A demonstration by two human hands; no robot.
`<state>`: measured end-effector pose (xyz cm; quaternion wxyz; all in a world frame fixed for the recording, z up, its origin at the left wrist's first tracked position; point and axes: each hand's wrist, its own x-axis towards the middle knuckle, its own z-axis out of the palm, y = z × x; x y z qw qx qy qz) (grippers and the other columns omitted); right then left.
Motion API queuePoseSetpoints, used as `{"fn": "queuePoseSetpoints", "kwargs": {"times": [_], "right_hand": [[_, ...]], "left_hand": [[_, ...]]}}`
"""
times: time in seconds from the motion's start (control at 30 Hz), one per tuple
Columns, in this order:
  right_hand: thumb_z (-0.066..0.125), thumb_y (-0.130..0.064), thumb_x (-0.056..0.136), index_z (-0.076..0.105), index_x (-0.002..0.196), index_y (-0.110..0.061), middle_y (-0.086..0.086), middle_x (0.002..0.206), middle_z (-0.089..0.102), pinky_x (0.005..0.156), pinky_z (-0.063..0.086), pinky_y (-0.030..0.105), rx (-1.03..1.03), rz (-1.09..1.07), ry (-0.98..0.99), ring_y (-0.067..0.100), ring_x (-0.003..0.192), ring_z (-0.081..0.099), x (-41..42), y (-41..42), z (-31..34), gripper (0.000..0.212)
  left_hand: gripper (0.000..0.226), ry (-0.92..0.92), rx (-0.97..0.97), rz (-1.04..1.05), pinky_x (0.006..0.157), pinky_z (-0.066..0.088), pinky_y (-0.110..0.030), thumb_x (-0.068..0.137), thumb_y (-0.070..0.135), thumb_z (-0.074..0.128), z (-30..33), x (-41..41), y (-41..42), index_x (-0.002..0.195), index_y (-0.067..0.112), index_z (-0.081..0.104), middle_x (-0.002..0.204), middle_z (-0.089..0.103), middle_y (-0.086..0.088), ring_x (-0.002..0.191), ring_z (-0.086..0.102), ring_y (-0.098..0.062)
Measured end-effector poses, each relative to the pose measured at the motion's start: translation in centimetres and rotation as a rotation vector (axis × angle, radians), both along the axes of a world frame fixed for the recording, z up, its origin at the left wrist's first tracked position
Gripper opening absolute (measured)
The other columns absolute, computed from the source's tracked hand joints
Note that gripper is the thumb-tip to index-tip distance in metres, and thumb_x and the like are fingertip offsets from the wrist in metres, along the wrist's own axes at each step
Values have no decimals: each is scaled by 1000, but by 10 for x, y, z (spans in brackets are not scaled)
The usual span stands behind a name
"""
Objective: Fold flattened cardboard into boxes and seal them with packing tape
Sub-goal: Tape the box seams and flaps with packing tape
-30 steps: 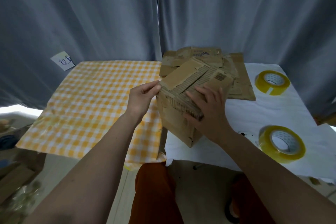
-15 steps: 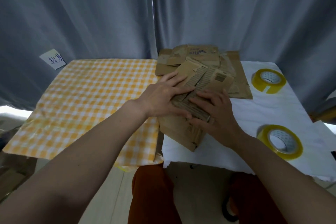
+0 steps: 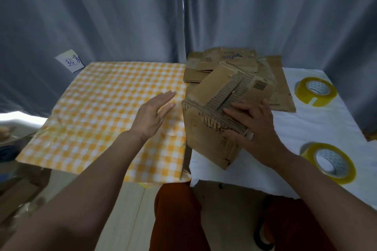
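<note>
A worn brown cardboard box (image 3: 206, 134) stands on the table's near middle, its top flaps folded down. My right hand (image 3: 255, 124) presses on the near top flaps and grips the box's right corner. My left hand (image 3: 154, 114) hovers flat and open just left of the box, over the checked cloth, touching nothing. Behind the box lies a stack of flattened cardboard (image 3: 222, 63). Two yellow packing tape rolls rest on the white cloth to the right, one far (image 3: 315, 90), one near (image 3: 328, 162).
An orange-and-white checked cloth (image 3: 106, 112) covers the table's left half, a white cloth (image 3: 318, 124) the right. Grey curtains hang close behind. A paper note (image 3: 70, 60) is pinned to the left curtain. My orange-clad legs (image 3: 179, 220) sit under the near edge.
My left hand has lifted off the box's top flaps and swung left, away from the box. My right hand stays pressed on the flaps.
</note>
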<state>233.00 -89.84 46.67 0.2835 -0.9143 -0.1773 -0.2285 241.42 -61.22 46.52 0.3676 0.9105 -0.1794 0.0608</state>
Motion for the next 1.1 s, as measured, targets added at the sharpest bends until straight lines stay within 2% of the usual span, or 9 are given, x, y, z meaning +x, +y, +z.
{"fn": "queuePoseSetpoints", "kwargs": {"times": [0.27, 0.37, 0.47, 0.53, 0.63, 0.73, 0.77, 0.9, 1.1], "right_hand": [[55, -48, 82, 58, 126, -24, -1, 126, 52, 117, 1, 40, 17, 0, -22, 17, 125, 38, 0, 2, 2, 51], [53, -48, 82, 58, 126, -23, 0, 126, 52, 116, 4, 47, 2, -9, -26, 19, 125, 40, 0, 2, 0, 51], [53, -49, 84, 58, 127, -24, -1, 126, 50, 114, 9, 53, -3, -25, -41, 19, 124, 40, 2, 5, -2, 50], [53, -49, 84, 57, 127, -24, -2, 126, 49, 113, 11, 56, -24, -31, -57, 19, 123, 40, 4, 9, -4, 49], [52, -48, 84, 57, 128, -22, 1, 126, 49, 111, 13, 58, -47, -38, -57, 20, 121, 40, 6, 12, -2, 51], [52, -47, 85, 53, 131, -22, 2, 129, 49, 107, 19, 64, -74, 3, -53, 21, 123, 38, 6, 12, 1, 53], [51, -46, 85, 50, 133, -23, 2, 131, 48, 109, 17, 63, -74, 24, -43, 20, 125, 38, 5, 12, 2, 53], [40, -48, 92, 40, 141, -16, 5, 135, 44, 117, 0, 45, -75, 58, 14, 18, 130, 33, 0, 13, 2, 58], [20, -50, 100, 18, 147, -11, 7, 146, 28, 118, 5, 37, -300, 156, 11, 22, 136, 24, -6, -4, 6, 62]], "left_hand": [[36, 192, -755, 205, 94, 51, -21, 88, 4, 65, 14, -46, -60, 123, 9, 62, 114, 68, 3, 104, 64, 0], [21, 204, -934, 379, 94, 54, -35, 83, 4, 71, 9, -48, -68, 103, 12, 72, 98, 73, 0, 98, 69, -14], [26, 73, -786, 522, 101, 47, -23, 94, 10, 60, 4, -60, -90, 119, 11, 66, 112, 65, 11, 109, 63, -6], [45, 3, -661, 455, 109, 34, -17, 101, 24, 44, 1, -72, -114, 141, 3, 43, 137, 50, 9, 130, 45, -1], [80, 16, -512, 287, 122, 1, -30, 97, 55, 25, -11, -81, -136, 152, 4, -4, 161, -9, -9, 149, -9, -18], [43, -17, -452, 367, 118, 16, -51, 101, 34, 21, -7, -72, -127, 132, 8, 35, 143, 30, -30, 136, 20, -52], [41, 13, -514, 479, 116, 19, -52, 103, 31, 20, 2, -63, -121, 126, 3, 39, 137, 37, -26, 132, 27, -52], [64, 238, -706, 641, 120, 9, -34, 103, 40, 31, 38, -31, -127, 153, 4, 12, 161, 10, -10, 148, 10, -23], [51, 82, -747, 741, 110, 26, -30, 100, 11, 39, 27, -32, -142, 148, 4, 25, 129, 39, -2, 128, 36, -23]]}}
